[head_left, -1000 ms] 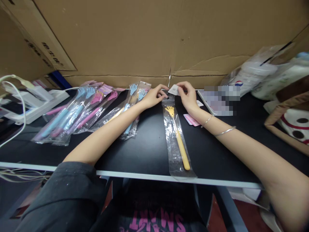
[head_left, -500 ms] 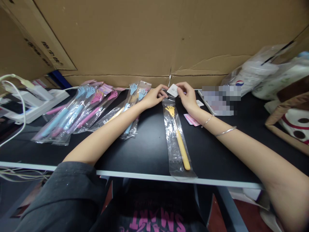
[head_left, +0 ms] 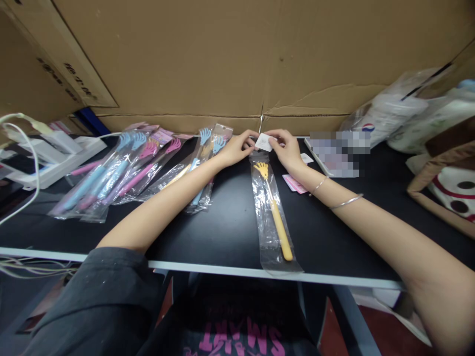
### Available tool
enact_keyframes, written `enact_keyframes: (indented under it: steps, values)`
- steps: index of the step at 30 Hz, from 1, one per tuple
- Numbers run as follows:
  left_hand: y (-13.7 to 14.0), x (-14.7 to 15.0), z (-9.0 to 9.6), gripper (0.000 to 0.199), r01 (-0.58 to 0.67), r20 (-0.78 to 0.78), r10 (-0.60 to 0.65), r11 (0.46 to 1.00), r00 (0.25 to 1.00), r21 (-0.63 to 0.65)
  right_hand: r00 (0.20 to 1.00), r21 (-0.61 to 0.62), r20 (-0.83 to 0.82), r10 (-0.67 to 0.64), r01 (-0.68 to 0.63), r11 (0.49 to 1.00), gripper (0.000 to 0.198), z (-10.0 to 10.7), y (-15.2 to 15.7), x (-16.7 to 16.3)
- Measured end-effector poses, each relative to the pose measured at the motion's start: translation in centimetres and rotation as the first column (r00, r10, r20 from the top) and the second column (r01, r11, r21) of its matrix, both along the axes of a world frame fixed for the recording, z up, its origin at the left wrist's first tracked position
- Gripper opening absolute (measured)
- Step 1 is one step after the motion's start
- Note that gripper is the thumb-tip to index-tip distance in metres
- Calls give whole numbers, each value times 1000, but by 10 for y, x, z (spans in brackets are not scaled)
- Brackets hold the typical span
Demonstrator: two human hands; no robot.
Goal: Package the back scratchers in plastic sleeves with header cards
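A yellow hand-shaped back scratcher [head_left: 280, 230] lies in a clear plastic bag [head_left: 264, 242] on the black desk, its handle end towards me. My right hand [head_left: 287, 151] pinches a small white card [head_left: 263, 142] with print on it, just above the bag's top end. On the other side, my left hand [head_left: 237, 148] has its fingers curled together at the bag's top edge, against the card's left side. What exactly those fingertips grip is partly hidden. Pink cards [head_left: 294, 183] lie beneath my right wrist.
Several bagged blue and pink back scratchers [head_left: 118, 170] lie to the left, more [head_left: 206, 163] beside my left forearm. A white power strip [head_left: 55, 160] stands far left. A notebook-like item [head_left: 330, 158], partly blurred, and a lidded cup [head_left: 393, 116] are right. Cardboard [head_left: 230, 59] walls the back.
The white card has shifted slightly left and down towards the bag's top, with my right fingers moving along. My left hand and the bagged scratcher have stayed nearly still.
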State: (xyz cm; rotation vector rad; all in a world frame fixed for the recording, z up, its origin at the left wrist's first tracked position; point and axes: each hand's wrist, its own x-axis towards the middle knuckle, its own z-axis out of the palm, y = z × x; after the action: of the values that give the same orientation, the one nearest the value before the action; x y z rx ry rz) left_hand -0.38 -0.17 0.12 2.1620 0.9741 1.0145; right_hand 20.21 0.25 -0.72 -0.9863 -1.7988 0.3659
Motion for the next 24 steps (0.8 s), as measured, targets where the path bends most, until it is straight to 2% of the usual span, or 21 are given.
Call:
enact_keyframes:
  steps: [10, 14, 17, 20, 24]
  values:
    - [3, -2, -2, 30, -36, 15, 35, 999, 999, 30, 998, -54, 47, 42, -40, 998, 25, 1, -2, -1]
    - [-3, -2, 2, 29, -93, -9, 93, 993, 996, 68, 999, -66, -12, 38, -39, 997, 24, -3, 2, -2]
    - [-4, -1, 3, 29, -115, -8, 116, 991, 993, 70, 998, -118, -65, 21, -29, 993, 17, -7, 8, -1]
    - [-4, 0, 3, 30, -126, 2, 126, 989, 992, 73, 999, -166, -38, 28, -34, 985, 28, -10, 12, 0]
    - [-4, -1, 2, 27, -144, -16, 145, 988, 989, 53, 998, -163, -45, 50, -57, 985, 37, -10, 12, 0]
